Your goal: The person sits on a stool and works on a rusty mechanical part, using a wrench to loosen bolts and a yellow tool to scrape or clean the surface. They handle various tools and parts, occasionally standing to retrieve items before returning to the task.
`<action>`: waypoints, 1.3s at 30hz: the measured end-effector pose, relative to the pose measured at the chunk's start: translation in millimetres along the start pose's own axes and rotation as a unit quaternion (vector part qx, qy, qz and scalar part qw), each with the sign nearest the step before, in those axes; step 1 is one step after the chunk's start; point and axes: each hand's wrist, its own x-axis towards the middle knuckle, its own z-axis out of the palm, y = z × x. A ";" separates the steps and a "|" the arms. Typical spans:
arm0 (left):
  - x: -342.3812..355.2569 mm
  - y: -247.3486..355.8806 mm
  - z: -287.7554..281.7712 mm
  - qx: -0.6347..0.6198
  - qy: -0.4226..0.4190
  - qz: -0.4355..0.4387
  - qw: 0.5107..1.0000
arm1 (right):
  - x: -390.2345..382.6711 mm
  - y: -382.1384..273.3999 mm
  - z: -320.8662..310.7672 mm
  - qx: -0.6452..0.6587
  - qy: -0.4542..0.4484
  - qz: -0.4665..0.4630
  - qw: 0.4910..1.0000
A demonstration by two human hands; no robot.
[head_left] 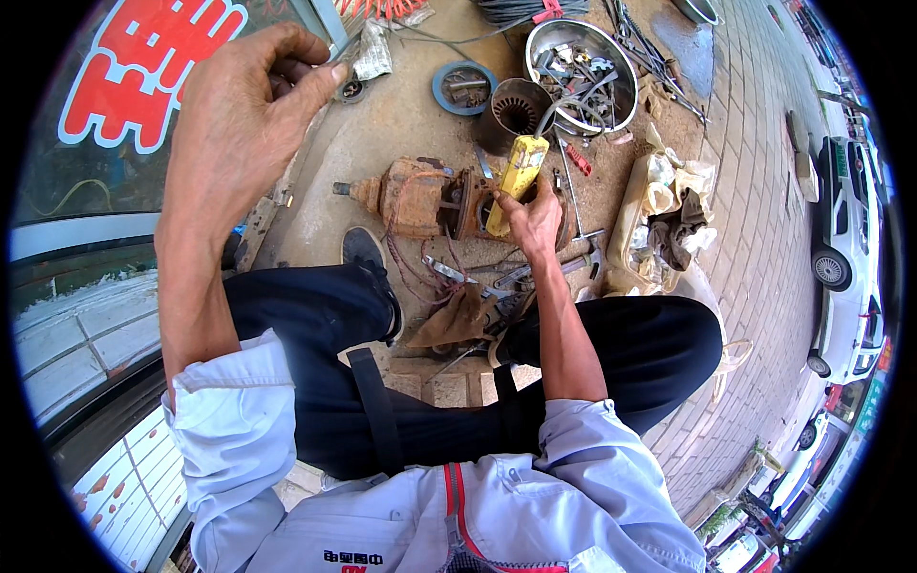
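My right hand (533, 218) is closed round the lower end of a yellow pendant control box (521, 167), whose grey cable runs from its upper end. The box is held over the right part of a rusty motor (411, 201) lying on the ground, its shaft pointing left. My left hand (244, 110) is raised at the upper left, fingers bent and thumb apart, with nothing visible between them. Just beyond the motor stands a slotted, rusty cylindrical stator (514, 113). Several wrenches and pliers (516, 277) and a brown rag (454, 320) lie on the near side of the motor.
A steel basin (626, 105) of metal parts and a blue-rimmed dish (444, 91) sit beyond the motor. To the right is a box with rags and plastic (621, 229). Metal rods (650, 48) lie at the back. A glass door (105, 181) borders the left; cars (850, 220) stand far right.
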 end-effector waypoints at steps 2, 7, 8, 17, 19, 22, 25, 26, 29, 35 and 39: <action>-0.2 -0.6 0.5 0.001 0.001 0.004 1.000 | 0.8 2.6 1.2 0.001 0.004 -0.004 1.000; -0.1 3.9 -1.8 0.011 -0.015 -0.013 1.000 | 0.5 2.3 1.3 -0.001 0.008 -0.010 1.000; -0.4 3.9 -1.8 0.011 -0.015 -0.013 1.000 | 0.1 0.5 0.5 0.002 0.006 -0.011 1.000; -0.5 4.1 -1.8 0.015 -0.015 -0.007 1.000 | -0.2 0.4 0.4 0.002 0.007 -0.011 1.000; -0.5 4.2 -2.0 0.017 -0.015 -0.006 1.000 | 0.6 3.2 0.8 0.002 0.010 -0.015 1.000; -0.8 4.6 -2.6 0.015 -0.015 -0.007 1.000 | 0.8 3.5 -0.4 0.000 0.012 -0.019 1.000; -0.6 3.1 -2.0 0.014 -0.019 -0.011 1.000 | 0.2 3.6 2.3 0.005 0.006 -0.016 1.000; -0.7 3.6 -2.0 0.014 -0.018 -0.012 1.000 | 0.1 2.8 1.9 0.007 0.006 -0.014 1.000; -0.6 5.1 -2.5 0.015 -0.019 -0.015 1.000 | 0.3 1.4 0.7 0.003 0.005 -0.008 1.000; -1.1 5.4 -2.6 0.014 -0.020 -0.016 1.000 | -2.2 -5.3 -1.8 0.002 0.002 0.005 1.000; -2.4 5.3 -1.7 0.016 -0.016 -0.017 1.000 | -3.6 -9.6 -3.5 0.019 -0.007 0.013 1.000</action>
